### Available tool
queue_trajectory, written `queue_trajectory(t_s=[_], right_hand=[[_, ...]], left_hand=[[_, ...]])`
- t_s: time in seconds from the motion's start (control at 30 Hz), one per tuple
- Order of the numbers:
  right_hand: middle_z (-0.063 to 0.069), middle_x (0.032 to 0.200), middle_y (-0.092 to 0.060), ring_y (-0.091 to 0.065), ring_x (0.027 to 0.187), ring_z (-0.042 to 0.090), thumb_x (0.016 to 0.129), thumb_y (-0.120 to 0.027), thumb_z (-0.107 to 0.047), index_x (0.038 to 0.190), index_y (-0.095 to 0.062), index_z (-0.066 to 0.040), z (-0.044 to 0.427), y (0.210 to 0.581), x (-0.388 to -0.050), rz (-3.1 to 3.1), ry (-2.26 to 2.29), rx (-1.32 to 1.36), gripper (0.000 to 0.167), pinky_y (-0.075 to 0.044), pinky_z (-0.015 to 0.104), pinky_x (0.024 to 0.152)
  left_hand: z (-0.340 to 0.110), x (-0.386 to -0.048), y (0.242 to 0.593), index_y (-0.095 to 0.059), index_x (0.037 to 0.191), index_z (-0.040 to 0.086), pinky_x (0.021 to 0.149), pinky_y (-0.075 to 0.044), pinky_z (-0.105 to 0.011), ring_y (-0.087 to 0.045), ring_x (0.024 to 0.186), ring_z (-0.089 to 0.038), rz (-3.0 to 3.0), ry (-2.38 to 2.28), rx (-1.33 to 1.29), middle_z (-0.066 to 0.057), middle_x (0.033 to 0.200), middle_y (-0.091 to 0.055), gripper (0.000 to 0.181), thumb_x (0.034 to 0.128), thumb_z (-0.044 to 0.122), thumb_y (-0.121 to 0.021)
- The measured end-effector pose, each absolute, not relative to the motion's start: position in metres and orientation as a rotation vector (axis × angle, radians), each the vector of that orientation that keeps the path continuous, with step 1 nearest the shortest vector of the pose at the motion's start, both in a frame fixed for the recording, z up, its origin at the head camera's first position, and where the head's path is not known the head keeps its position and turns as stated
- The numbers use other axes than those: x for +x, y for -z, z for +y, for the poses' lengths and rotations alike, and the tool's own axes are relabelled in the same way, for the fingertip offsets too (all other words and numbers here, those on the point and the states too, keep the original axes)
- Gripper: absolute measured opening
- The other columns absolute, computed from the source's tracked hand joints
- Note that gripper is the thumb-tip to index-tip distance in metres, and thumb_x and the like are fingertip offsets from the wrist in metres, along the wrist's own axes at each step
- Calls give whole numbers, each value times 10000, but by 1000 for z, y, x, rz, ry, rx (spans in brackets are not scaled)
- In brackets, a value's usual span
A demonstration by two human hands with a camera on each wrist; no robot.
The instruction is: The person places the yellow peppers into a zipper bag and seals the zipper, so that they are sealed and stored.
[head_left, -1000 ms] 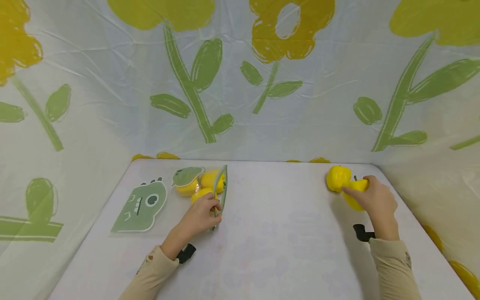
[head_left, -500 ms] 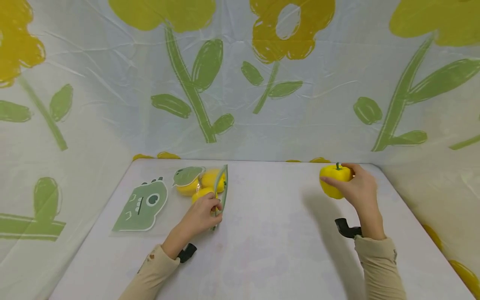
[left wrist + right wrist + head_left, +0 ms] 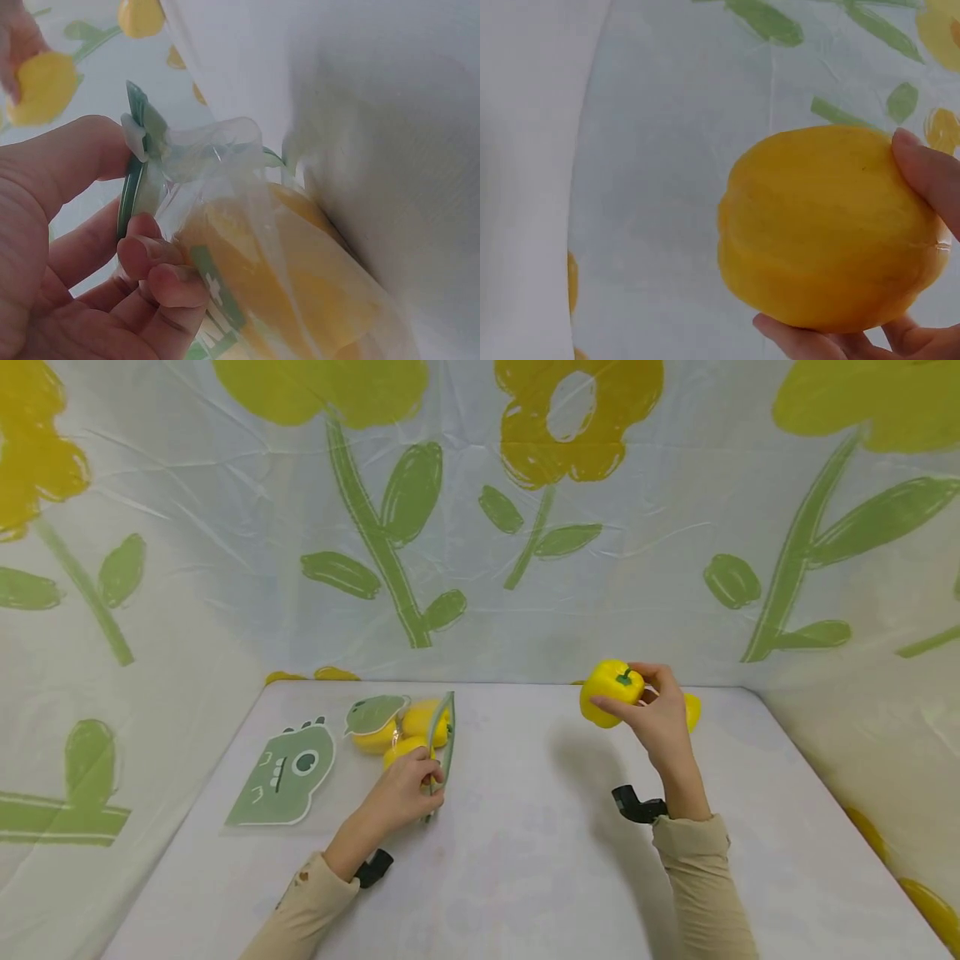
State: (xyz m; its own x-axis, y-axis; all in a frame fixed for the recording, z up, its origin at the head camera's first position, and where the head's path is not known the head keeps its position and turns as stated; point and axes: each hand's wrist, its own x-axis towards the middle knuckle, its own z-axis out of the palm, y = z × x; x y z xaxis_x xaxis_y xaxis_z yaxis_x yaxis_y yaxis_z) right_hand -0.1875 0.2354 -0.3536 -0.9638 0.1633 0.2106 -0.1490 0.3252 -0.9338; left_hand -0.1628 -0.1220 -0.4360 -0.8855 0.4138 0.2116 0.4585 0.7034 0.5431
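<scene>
With thumb and fingers my right hand [image 3: 660,714] grips a yellow bell pepper [image 3: 609,695] by its side, raised above the table; its green stem faces up and toward me. In the right wrist view the pepper [image 3: 829,229] fills much of the picture. My left hand [image 3: 402,789] pinches the green-edged mouth of a clear zip bag [image 3: 442,752], which lies on the left of the table. Several yellow peppers [image 3: 423,718] are inside the bag. The left wrist view has the bag's green zip edge [image 3: 133,180] between thumb and fingers, the mouth partly spread.
Another yellow pepper [image 3: 693,712] sits on the table [image 3: 525,860] behind my right hand, mostly hidden. A green one-eyed monster print [image 3: 288,772] marks the bag's left part. A flower-patterned curtain [image 3: 600,610] rises along the table's back and sides.
My right hand has lifted the pepper and carried it left, away from the other pepper on the right. My left hand has stayed on the bag's mouth.
</scene>
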Motion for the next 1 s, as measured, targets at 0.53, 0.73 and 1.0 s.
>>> queue_trajectory(t_s=[0.53, 0.73, 1.0], right_hand=[[81, 1321, -495, -486, 1138, 240, 881, -742, -115, 1402, -494, -52, 156, 372, -214, -2023, -2130, 192, 581, -483, 266, 943], [119, 1281, -551, -544, 1043, 262, 855, -770, -151, 1368, -528, -60, 130, 389, -220, -2101, -2169, 190, 574, -500, 272, 887], [116, 1267, -543, -549, 998, 239, 820, -801, -170, 1337, -517, -58, 104, 427, -224, -2296, -2233, 137, 600, -458, 310, 884]], left_hand=[[-123, -163, 437, -684, 796, 76, 626, -452, -236, -469, 708, -109, -2822, 938, -728, 51, 779, -454, 126, 752, 50, -799], [-123, -163, 438, -684, 795, 79, 627, -453, -235, -472, 709, -111, -2810, 940, -737, 49, 784, -461, 129, 752, 45, -801], [-124, -162, 438, -683, 792, 69, 625, -447, -237, -475, 706, -118, -2787, 930, -762, 31, 781, -470, 123, 746, 40, -795]])
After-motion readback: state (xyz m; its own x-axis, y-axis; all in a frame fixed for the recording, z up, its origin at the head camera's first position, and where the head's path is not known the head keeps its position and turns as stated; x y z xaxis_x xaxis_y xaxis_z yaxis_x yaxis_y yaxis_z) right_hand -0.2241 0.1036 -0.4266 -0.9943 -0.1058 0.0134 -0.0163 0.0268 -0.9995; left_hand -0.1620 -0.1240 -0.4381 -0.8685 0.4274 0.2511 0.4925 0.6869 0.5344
